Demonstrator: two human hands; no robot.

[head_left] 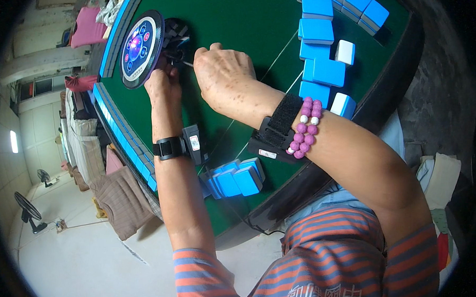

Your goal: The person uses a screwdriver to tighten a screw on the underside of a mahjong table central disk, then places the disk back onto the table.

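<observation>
The round control panel (150, 40) of a mahjong table, with lit buttons on a dark blue face, stands tipped up on edge at the far left of the green table top. My left hand (164, 80) is closed on its lower edge, fingers partly hidden behind it. Black parts (176, 35) show at the panel's underside. From my closed right hand (224, 69) a thin metal rod (186, 64), like a screwdriver shaft, points toward those parts. Its handle is hidden in the fist, and I cannot tell whether the tip touches.
Blue-backed mahjong tiles (321, 71) lie in a broken row under and beyond my right forearm. Another cluster of tiles (236, 179) sits near the front edge. Tile walls (123, 130) line the left side. A dark padded rim (294, 191) borders the table; a chair with a brown cover (121, 199) stands left.
</observation>
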